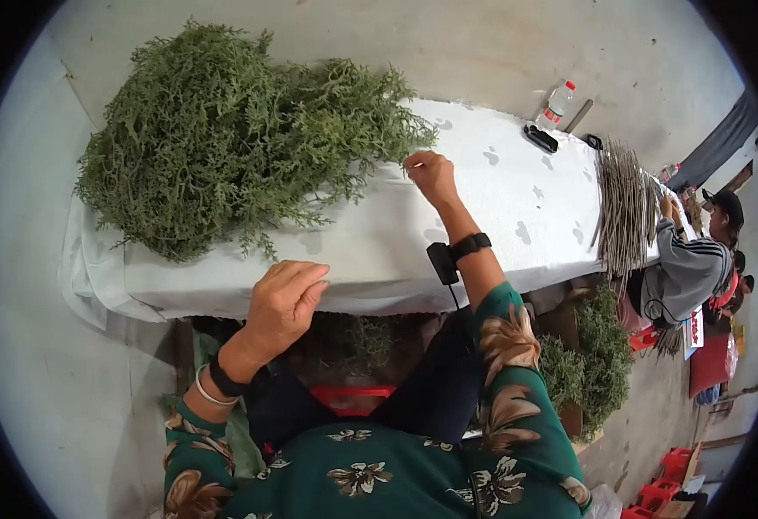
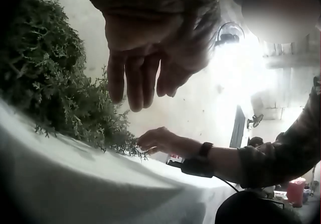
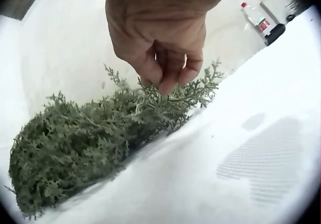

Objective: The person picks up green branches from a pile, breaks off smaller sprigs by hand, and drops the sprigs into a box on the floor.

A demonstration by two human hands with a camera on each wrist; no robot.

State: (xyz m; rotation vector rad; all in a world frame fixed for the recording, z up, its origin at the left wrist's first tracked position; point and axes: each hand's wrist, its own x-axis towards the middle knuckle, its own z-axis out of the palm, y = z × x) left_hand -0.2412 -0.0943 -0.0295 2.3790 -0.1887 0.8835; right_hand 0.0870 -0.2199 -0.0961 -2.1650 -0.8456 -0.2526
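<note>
- Green flowered sleeves are nearest. The left hand (image 1: 284, 298) hangs just over the near edge of the table (image 1: 500, 199). Its fingers are loose and a bit bent, and they hold nothing.
- Under the table, by the knees, sit a red box (image 1: 353, 400) and more green stuff.
- Farther out, the right hand (image 1: 431, 173) pinches a sprig (image 3: 185, 91) between thumb and fingertips.
- That sprig lies at the right edge of the big pile (image 1: 223, 130) on the white cloth, tangled with the bits next to it.
- A hard pull could, I think, drag other bits along or snap the thin stem, because the twigs hook into each other.
- The pile sits close to the front edge, so a tug might tip some off.
- Nothing stands between the right hand and the pile.
- Far away on the table are a bottle (image 1: 556, 104), a black thing (image 1: 540, 138) and a row of sticks (image 1: 623, 208). Another person (image 1: 690, 259) works there.
</note>
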